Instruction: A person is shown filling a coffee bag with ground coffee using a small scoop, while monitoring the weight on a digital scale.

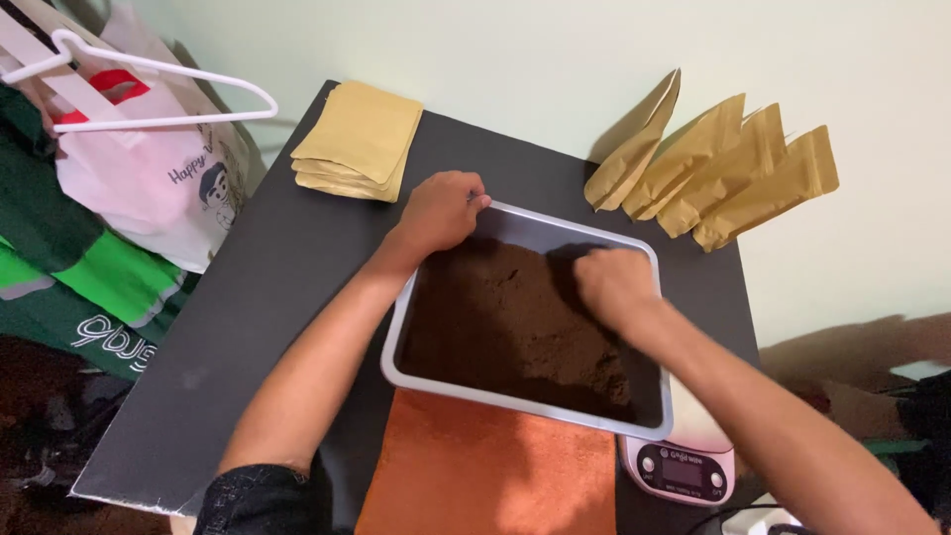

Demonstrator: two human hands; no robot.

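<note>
The left hand [441,210] is curled over the far left corner of a grey rectangular tray [525,398], fingers closed on its rim and steadying it, while the right hand [614,287] sits inside the tray, blurred, closed down into the dark brown powder [495,322] that fills most of it; whether it holds a scoop or only powder cannot be told. Going from the left: a white plastic bag [158,188] with a white hanger [149,94] across it lies beside green cloth, off the edge of the black tabletop [267,327]. A flat stack of tan pouches [359,139] rests at the far left corner of the table, just beyond the left hand. The tray sits mid-table, its near edge over an orange cloth [485,476]. A pink digital scale [684,471] shows under the tray's near right corner. Opened tan pouches [723,168] lean against the wall at far right. Judging from this, the powder is being worked or gathered by hand; portioning it would call for bringing a pouch from either group within reach.
</note>
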